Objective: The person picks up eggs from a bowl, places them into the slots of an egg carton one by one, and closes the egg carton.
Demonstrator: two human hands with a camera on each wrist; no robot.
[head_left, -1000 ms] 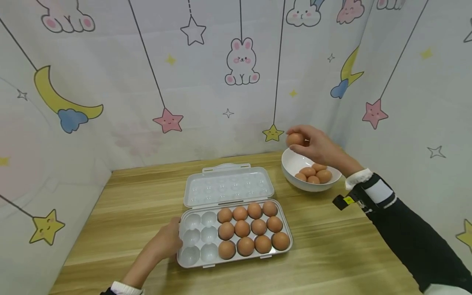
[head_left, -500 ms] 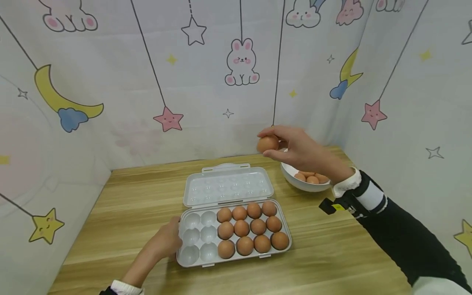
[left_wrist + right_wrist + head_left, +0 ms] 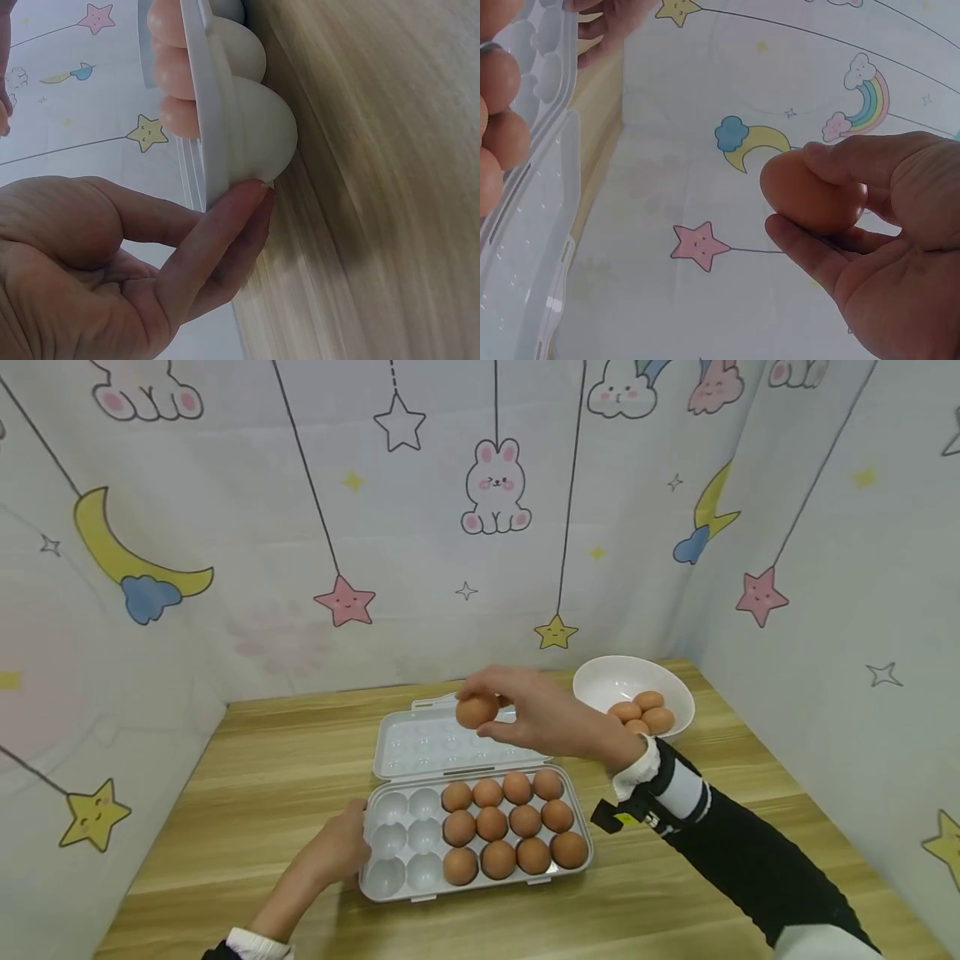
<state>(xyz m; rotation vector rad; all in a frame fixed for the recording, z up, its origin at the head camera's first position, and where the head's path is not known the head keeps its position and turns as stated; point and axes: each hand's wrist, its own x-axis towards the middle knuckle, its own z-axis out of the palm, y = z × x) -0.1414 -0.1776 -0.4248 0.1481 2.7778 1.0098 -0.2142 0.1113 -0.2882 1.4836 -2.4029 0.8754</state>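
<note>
My right hand (image 3: 543, 714) pinches a brown egg (image 3: 476, 711) between thumb and fingers, held in the air over the open lid of a plastic egg box (image 3: 480, 887). In the right wrist view, the same egg (image 3: 810, 193) lies across the fingertips. At the box's left end my left hand (image 3: 341, 847) grips the rim, thumb on one side and fingertips under it, as the left wrist view shows of the box edge (image 3: 217, 135). Several brown eggs (image 3: 492, 825) fill the right four columns; the two left columns of cups (image 3: 390, 842) hold none.
A white bowl (image 3: 600, 681) with several brown eggs (image 3: 648, 700) stands at the back right of the wooden table (image 3: 285, 752). The clear lid (image 3: 405, 752) lies folded back behind the box. A patterned cloth (image 3: 420, 643) hangs along the back and sides.
My right hand has carried the egg leftward and down from above the bowl to over the lid, uncovering the bowl. My left hand stays on the box.
</note>
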